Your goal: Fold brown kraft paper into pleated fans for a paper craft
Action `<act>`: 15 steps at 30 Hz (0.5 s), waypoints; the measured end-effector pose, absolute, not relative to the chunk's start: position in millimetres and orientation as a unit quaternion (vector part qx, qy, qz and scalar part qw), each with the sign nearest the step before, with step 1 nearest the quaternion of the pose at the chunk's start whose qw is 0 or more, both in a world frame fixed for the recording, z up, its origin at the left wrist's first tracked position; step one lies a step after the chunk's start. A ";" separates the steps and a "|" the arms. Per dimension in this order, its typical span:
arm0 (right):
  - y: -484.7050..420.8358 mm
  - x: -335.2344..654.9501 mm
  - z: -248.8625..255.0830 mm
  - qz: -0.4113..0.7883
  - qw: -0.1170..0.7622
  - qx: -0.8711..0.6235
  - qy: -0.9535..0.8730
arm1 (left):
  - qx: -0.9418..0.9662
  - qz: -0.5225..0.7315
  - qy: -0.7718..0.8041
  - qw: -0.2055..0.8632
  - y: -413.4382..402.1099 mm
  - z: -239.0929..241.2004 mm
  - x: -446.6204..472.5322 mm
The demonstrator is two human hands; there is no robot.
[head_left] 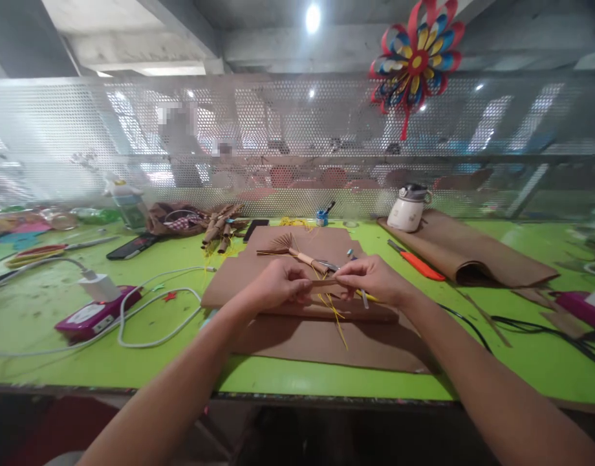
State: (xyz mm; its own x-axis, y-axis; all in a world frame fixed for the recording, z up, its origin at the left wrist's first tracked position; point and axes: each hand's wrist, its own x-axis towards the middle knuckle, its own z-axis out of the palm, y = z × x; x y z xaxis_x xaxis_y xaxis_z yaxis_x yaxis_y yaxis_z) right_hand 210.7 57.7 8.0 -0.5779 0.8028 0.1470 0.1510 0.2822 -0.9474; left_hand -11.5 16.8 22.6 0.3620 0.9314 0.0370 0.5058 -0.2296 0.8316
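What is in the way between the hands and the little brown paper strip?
Nothing visible. The left hand and the right hand both pinch the brown paper strip, one at each end. Thin yellow strands hang below it.

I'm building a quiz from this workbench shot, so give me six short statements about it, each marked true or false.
1. The left hand and right hand both pinch one brown paper strip. True.
2. Some yellow strands hang below that strip. True.
3. The orange knife lies left of the hands. False: it lies to their right, near the brown paper roll.
4. The table is blue. False: it is green.
5. The white jug lies tipped over. False: it stands upright on the brown paper roll.
6. A colourful pinwheel hangs at upper right. True.
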 end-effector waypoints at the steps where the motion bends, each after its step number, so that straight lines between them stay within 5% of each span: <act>1: 57.4 210.7 8.2 0.503 0.323 -0.322 -0.734 | 0.735 0.280 0.490 0.377 17.2 22.2 -12.2; 15: 57.3 204.9 1.5 0.550 0.315 -0.312 -0.708 | 0.584 0.278 0.415 0.640 24.5 17.8 -16.3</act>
